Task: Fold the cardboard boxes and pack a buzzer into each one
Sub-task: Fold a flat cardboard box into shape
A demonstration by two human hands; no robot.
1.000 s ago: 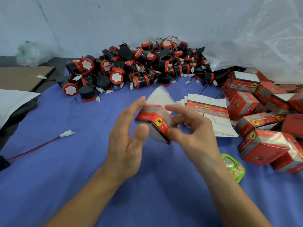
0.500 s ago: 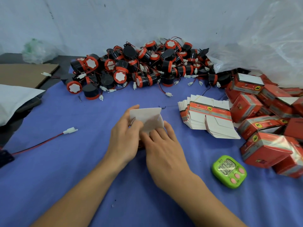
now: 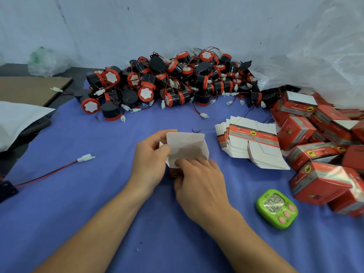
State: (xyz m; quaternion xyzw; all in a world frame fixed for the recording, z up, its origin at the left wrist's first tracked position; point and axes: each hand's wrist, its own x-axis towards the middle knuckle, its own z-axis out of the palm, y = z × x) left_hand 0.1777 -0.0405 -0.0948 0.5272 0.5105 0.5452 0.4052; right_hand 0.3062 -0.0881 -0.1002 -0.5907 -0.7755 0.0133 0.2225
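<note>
A small red cardboard box (image 3: 186, 147) stands on the blue cloth (image 3: 98, 203) in the middle, its white flap raised toward the far side. My left hand (image 3: 150, 161) grips the box's left side, thumb on the flap. My right hand (image 3: 199, 184) holds the near side, fingertips pressing on the white inner flap. Most of the red body is hidden behind my hands. A pile of black and red buzzers (image 3: 167, 83) with wires lies at the back. Flat unfolded boxes (image 3: 250, 142) are stacked to the right.
Folded red boxes (image 3: 319, 146) are heaped at the right under a clear plastic bag (image 3: 315, 56). A green timer (image 3: 276, 207) lies near my right forearm. A red-black wire with a white plug (image 3: 84, 158) runs from the left. Brown cardboard (image 3: 29, 89) lies far left.
The box came down from the air onto the cloth, and both hands followed. The white flap now stands up, and my right fingers have moved onto the inner flap.
</note>
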